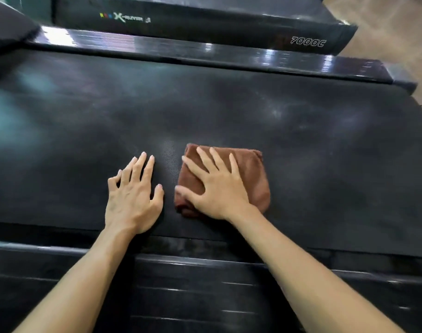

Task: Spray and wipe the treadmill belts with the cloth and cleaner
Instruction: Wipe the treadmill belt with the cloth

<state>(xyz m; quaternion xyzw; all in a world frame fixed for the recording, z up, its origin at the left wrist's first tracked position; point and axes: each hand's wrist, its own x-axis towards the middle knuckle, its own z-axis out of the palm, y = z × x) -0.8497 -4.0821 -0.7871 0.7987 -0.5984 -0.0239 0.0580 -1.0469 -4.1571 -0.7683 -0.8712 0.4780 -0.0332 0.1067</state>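
A view from above looks down at 2 bare forearms reaching over a black treadmill belt (253,111). The right hand (217,186) presses flat on a folded brown cloth (250,176), its fingers (213,159) spread wide across the top; the cloth lies on the belt near the closest edge. Just beside it, the left hand (133,195) rests palm down on the bare belt, fingers straight and close together, holding nothing. The 2 hands are near each other but apart.

The belt shows pale, cloudy smears, heaviest toward the far right, and duller patches to the left, so wiping looks underway and far from finished. No cleaner bottle is in view, so whether spraying is done cannot be told. A glossy side rail (205,54) runs along the belt's far edge, and beyond it stands a second treadmill (205,22), seemingly also left to clean.
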